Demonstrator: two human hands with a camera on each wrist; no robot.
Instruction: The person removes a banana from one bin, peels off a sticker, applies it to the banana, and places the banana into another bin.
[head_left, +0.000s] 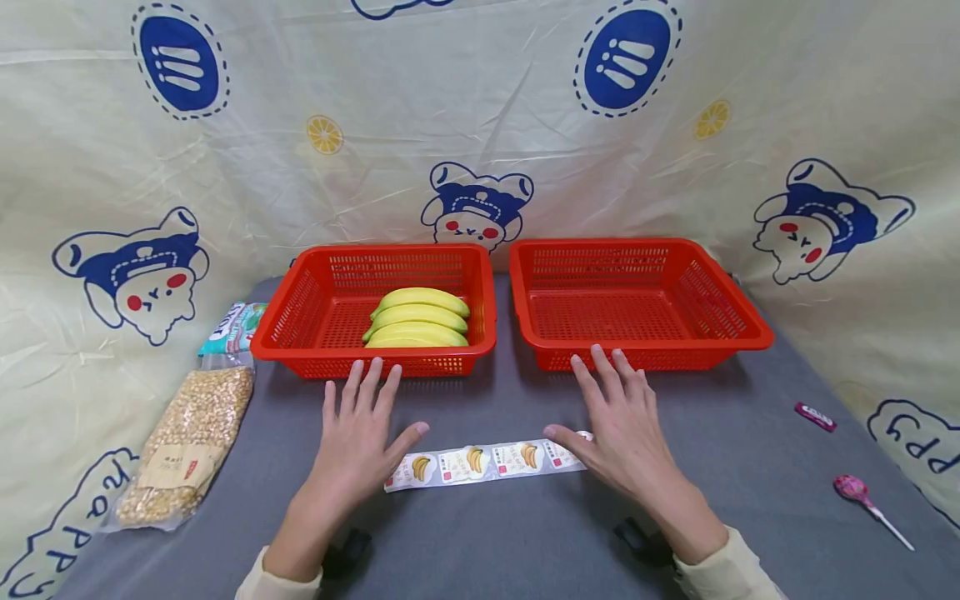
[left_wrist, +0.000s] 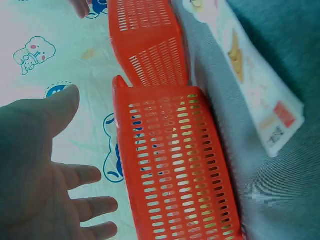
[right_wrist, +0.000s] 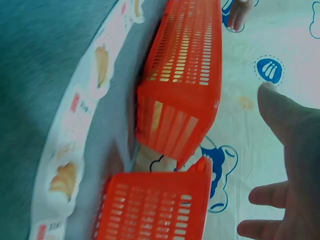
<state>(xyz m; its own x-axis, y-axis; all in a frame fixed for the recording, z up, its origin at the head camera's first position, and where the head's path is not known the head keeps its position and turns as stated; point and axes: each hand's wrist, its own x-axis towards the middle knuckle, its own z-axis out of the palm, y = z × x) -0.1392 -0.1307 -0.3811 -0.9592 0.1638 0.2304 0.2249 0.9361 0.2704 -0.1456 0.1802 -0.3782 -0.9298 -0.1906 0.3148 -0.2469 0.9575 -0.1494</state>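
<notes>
My left hand [head_left: 358,446] has its fingers spread in front of the left red basket [head_left: 288,354], palm down and holding nothing. Several yellow bananas [head_left: 420,317] lie inside that basket on its right side. Before the right red basket [head_left: 622,358], which has nothing in it, my right hand [head_left: 622,425] also spreads its fingers. A strip of labels [head_left: 480,464] printed with bananas runs between the hands on the grey table; the right hand covers its right end in the head view. In the left wrist view the label strip [left_wrist: 260,75] passes in front of the baskets.
At the left lie a clear bag of pale kernels or beans [head_left: 187,442] and a blue-green packet [head_left: 231,329]. On the right are a small purple wrapped candy [head_left: 815,417] and a pink lollipop [head_left: 855,490]. A printed curtain [head_left: 480,108] hangs behind the baskets.
</notes>
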